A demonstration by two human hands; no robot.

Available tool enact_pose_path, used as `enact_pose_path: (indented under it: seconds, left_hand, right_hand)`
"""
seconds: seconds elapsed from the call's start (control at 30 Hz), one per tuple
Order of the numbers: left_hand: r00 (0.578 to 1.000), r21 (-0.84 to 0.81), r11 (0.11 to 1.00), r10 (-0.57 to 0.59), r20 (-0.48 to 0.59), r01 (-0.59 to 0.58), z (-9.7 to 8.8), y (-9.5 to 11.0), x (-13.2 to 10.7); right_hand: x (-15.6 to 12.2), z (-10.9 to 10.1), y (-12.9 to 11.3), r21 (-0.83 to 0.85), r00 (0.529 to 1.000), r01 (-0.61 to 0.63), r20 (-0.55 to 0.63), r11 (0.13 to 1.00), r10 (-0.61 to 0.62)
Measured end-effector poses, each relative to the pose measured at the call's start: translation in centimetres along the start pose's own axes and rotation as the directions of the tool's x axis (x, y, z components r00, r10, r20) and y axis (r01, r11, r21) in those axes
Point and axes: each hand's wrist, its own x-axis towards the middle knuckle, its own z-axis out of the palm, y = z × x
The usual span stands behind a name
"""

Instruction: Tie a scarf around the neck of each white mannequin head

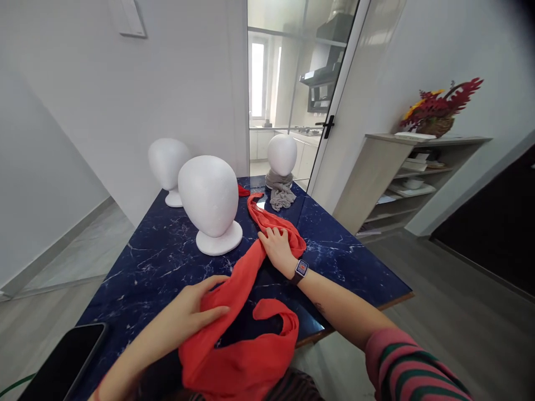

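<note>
A long red scarf [244, 289] lies stretched across the dark blue marble table [159, 250] and spills over its near edge. My left hand [194, 312] rests on the scarf's near part, fingers spread flat on the cloth. My right hand [276, 245], with a smartwatch on the wrist, presses flat on the scarf farther along, beside a white foam mannequin head [211, 200].
A second white foam head [167, 167] stands at the back left. A third [282, 156] at the far edge wears a grey scarf [280, 192]. A dark phone [62, 362] lies at the near left corner. A shelf unit [401, 178] with flowers stands to the right.
</note>
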Motion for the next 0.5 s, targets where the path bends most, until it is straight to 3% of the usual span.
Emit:
enact_pose_path:
  seconds: [0.07, 0.13, 0.23, 0.37, 0.5]
  left_hand:
    - [0.996, 0.024, 1.0, -0.014, -0.091, 0.016, -1.9, 0.6, -1.3]
    - [0.97, -0.074, 0.996, -0.068, -0.232, 0.052, -3.6, 1.6, -2.4]
    - [0.881, -0.357, 0.931, -0.231, -0.414, 0.076, -5.5, 3.5, -3.9]
    - [0.774, -0.504, 0.856, -0.241, -0.586, -0.114, -7.5, 4.9, -4.9]
    - [0.767, -0.547, 0.8, -0.184, -0.615, -0.248, -9.4, 5.3, -4.6]
  right_hand:
    - [0.1, -0.7, 0.3, 0.02, 1.0, -0.014, -0.025, 1.0, 0.015]
    - [0.2, -1.6, 0.8, 0.055, 0.996, -0.057, -0.07, 0.997, 0.061]
    - [0.1, -2.6, 2.2, 0.174, 0.968, -0.159, -0.165, 0.972, 0.188]
    - [0.3, -3.4, 5.4, 0.381, 0.906, -0.274, -0.204, 0.883, 0.37]
    - [2.1, -7.0, 11.0, 0.4, 0.903, -0.276, -0.205, 0.874, 0.379]
